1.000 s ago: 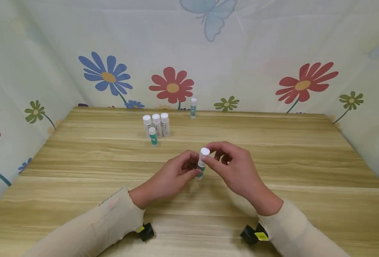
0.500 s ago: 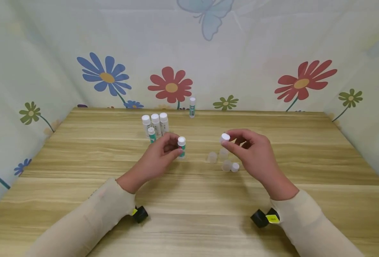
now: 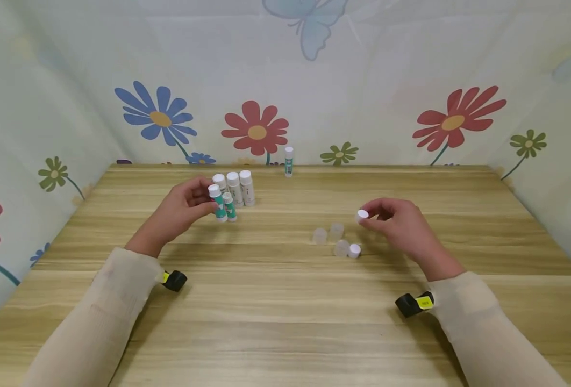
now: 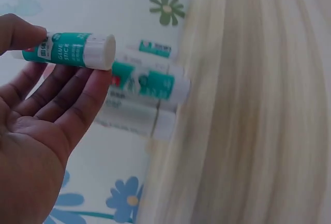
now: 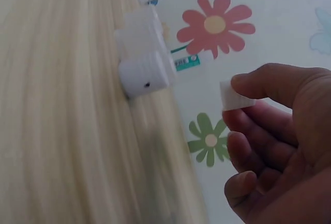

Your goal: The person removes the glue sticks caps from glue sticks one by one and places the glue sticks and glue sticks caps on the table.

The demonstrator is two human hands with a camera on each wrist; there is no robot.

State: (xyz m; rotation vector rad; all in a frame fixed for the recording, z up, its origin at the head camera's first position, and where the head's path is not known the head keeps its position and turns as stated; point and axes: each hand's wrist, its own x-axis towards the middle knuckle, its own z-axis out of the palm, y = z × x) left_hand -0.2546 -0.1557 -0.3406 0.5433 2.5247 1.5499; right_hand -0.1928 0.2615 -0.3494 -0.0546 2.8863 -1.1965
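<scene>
My left hand (image 3: 178,214) pinches a green-labelled glue stick (image 3: 220,207) between thumb and fingers, upright at the left. Right beside it stands another green glue stick (image 3: 230,209). Behind these, three white-labelled glue sticks (image 3: 248,189) stand in a row, the leftmost partly covered. In the left wrist view the held glue stick (image 4: 67,49) shows its printed label above the curled fingers. At the right, my right hand (image 3: 400,226) holds a small white cap (image 3: 362,215) between thumb and forefinger, raised over the table. The right wrist view shows this cap (image 5: 232,95) at the fingertips.
Several caps lie between the hands, among them a translucent cap (image 3: 320,236) and a white cap (image 3: 354,250). One more glue stick (image 3: 288,162) stands at the table's back edge. A flowered cloth (image 3: 382,75) surrounds the wooden table (image 3: 285,322).
My hands have drawn apart, pulling the white cap off the glue stick. The left hand has carried the glue stick left to the group; the right hand has moved right with the cap.
</scene>
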